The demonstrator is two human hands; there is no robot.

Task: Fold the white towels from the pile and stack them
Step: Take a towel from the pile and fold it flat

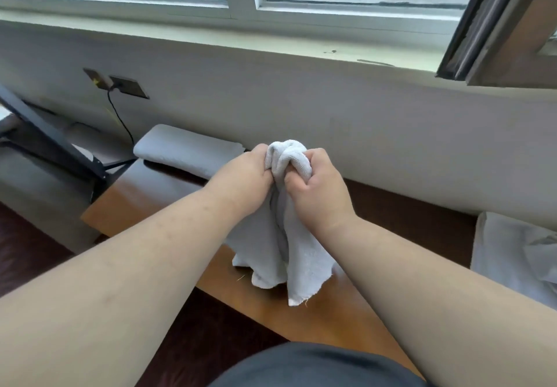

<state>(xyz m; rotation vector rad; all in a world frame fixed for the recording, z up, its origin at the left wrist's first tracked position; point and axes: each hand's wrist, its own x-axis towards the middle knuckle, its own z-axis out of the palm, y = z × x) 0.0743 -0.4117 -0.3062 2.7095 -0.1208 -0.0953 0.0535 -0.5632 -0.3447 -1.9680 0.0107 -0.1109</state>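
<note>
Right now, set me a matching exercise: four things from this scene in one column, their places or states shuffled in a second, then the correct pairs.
Things
1. bunched towel
2. folded towels
3. towel pile
4. cable

Places or states
A. hangs down the wall from a socket
B. heaped at the right edge of the view
C. gripped by the left hand and right hand, draping onto the table
D. lies flat at the table's far end

Pairs: 1-C, 2-D, 3-B, 4-A
</note>
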